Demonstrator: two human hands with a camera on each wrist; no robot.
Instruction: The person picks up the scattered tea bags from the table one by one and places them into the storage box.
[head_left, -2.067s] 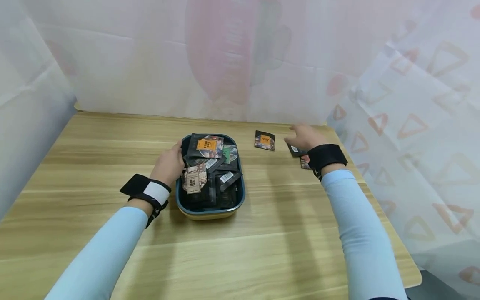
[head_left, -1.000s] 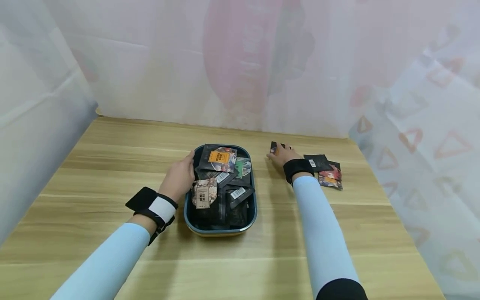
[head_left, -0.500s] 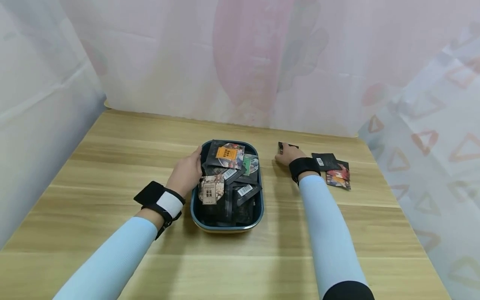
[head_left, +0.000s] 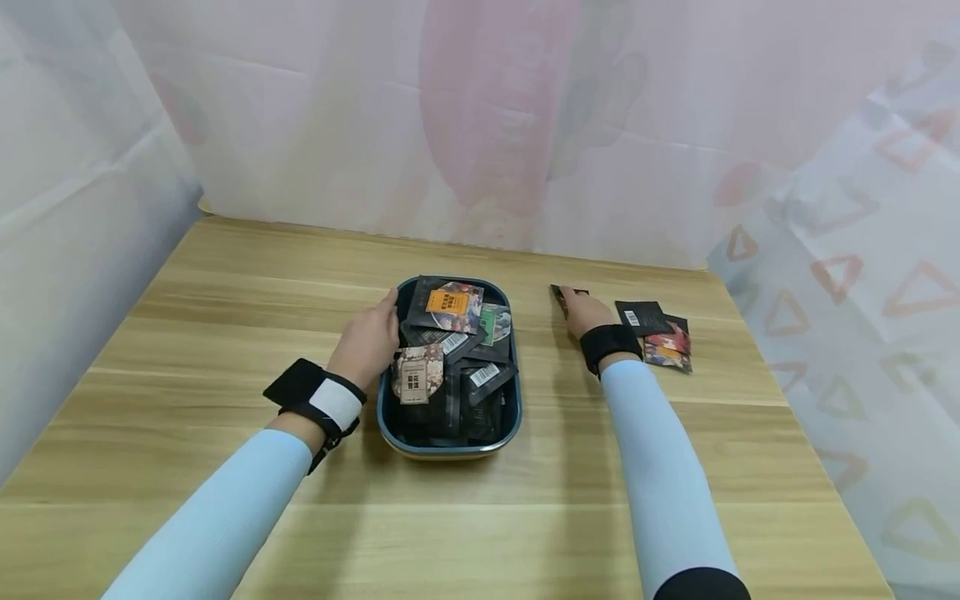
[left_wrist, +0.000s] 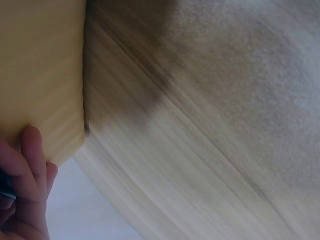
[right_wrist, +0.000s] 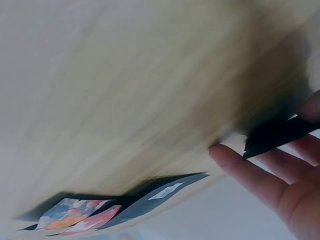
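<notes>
A blue-rimmed tray [head_left: 448,451] in the middle of the wooden table is heaped with several dark snack packets [head_left: 447,307]. My left hand [head_left: 369,337] holds the tray's left side, thumb along the rim. In the left wrist view its fingers [left_wrist: 31,161] lie down the tray's yellow outer wall [left_wrist: 40,70]. My right hand [head_left: 582,312] is right of the tray, over a dark packet [head_left: 559,291]. The right wrist view shows that dark packet [right_wrist: 278,134] pinched between thumb and fingers [right_wrist: 245,170], its edge raised off the table.
Two more packets lie just right of my right wrist: a black one with a barcode [head_left: 642,317] and a red-and-orange one [head_left: 669,347], the latter also seen as the colourful packet [right_wrist: 82,220] in the right wrist view. White sheeting walls off the back and sides.
My right hand has left the two packets on the right and come left onto the single dark packet, which it now pinches. My left hand has stayed on the tray.
</notes>
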